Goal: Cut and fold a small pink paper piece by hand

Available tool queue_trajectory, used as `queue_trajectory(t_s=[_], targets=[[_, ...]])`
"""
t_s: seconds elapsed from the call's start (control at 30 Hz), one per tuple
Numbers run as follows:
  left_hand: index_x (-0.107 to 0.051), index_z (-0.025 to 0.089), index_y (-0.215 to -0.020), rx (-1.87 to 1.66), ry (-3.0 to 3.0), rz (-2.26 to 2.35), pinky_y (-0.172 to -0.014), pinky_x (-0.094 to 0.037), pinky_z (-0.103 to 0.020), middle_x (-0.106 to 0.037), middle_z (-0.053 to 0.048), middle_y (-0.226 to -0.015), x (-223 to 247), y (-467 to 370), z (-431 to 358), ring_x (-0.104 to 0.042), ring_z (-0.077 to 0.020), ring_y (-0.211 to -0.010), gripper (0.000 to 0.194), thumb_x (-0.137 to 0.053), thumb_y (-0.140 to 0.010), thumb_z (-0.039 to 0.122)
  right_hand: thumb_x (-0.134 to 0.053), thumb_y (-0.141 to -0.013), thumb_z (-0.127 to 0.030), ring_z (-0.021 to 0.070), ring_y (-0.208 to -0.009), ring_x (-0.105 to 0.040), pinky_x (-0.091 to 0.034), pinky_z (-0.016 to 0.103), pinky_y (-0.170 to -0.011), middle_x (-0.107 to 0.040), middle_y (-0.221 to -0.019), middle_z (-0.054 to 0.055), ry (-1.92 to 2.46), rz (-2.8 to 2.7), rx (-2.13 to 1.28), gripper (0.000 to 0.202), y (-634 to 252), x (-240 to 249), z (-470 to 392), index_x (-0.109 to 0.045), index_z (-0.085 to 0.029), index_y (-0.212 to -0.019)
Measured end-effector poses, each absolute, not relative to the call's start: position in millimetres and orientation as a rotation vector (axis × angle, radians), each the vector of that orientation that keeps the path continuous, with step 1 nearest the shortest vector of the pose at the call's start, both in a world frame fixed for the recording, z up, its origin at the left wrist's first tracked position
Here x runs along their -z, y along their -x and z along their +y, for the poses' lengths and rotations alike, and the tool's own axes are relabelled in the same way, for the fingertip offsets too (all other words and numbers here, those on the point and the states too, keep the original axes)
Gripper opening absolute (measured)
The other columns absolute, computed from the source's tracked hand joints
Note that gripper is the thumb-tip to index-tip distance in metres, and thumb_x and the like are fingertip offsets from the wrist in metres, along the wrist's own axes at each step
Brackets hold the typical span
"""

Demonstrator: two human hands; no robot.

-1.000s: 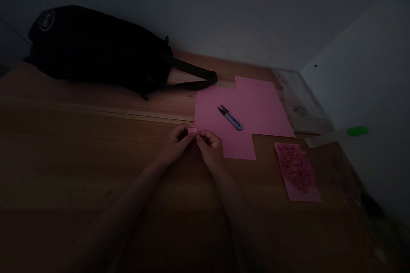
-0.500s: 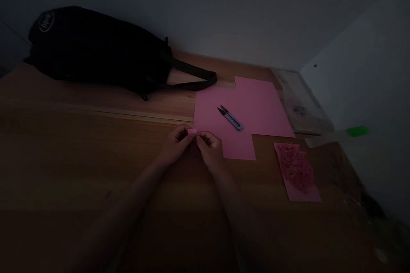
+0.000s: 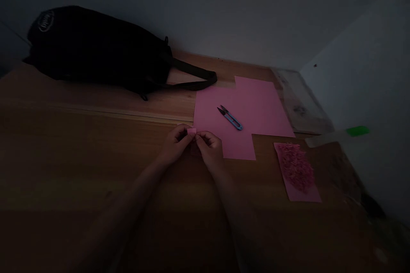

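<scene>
A small piece of pink paper [image 3: 191, 131] is pinched between the fingertips of both hands. My left hand [image 3: 175, 143] grips it from the left, thumb against the fingers. My right hand [image 3: 209, 147] is closed on its right side, the thumb tips almost meeting. Below the fingers a dim pinkish patch shows, too dark to make out. Just beyond my right hand a large sheet of pink paper [image 3: 265, 106] with a stepped outline lies on the wooden table [image 3: 80, 153]. Blue-handled thread snips [image 3: 230, 118] rest on that sheet, blades pointing to the far left.
A black bag [image 3: 99, 51] lies along the wall at the back left, its strap [image 3: 195, 70] reaching the pink sheet. At right, pink shreds [image 3: 295, 166] are heaped on a smaller pink sheet [image 3: 303, 196]. Behind them are a green-ended strip [image 3: 358, 131] and a clear plastic sleeve [image 3: 299, 98].
</scene>
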State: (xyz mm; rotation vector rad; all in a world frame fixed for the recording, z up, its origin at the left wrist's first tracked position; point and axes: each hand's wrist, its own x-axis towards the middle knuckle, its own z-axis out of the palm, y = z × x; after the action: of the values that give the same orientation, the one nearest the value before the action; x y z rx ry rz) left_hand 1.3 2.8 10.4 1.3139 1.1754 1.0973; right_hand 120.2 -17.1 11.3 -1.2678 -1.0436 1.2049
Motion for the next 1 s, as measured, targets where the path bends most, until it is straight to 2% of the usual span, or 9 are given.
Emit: queue_trajectory(t_s=[0.6, 1.0], targets=[[-0.06, 0.018, -0.075, -1.116, -1.27, 1.154, -0.071, -0.043, -0.026, -0.059, 0.0, -0.076, -10.4, -1.9, 3.3, -0.055, -0.0146, -0.075, 0.015, -0.061, -0.07, 0.032, -0.056, -0.069, -0.035, 0.0096, -0.047, -0.046, -0.039, 0.021, -0.044, -0.05, -0.053, -0.004, 1.27, -1.025, -1.25, 0.016, -119.7, -13.4, -18.2, -0.055, -0.019, -0.065], [-0.06, 0.019, -0.075, -1.124, -1.282, 1.144, -0.07, -0.043, -0.027, -0.058, 0.0, -0.076, -8.5, -1.2, 3.7, -0.055, -0.0144, -0.074, 0.012, -0.06, -0.072, 0.03, -0.055, -0.071, -0.03, 0.0097, -0.051, -0.046, -0.037, 0.021, -0.048, -0.05, -0.055, -0.004, 1.253, -1.089, -1.177, 0.013, -120.1, -14.3, -18.3, -0.055, -0.019, -0.064]])
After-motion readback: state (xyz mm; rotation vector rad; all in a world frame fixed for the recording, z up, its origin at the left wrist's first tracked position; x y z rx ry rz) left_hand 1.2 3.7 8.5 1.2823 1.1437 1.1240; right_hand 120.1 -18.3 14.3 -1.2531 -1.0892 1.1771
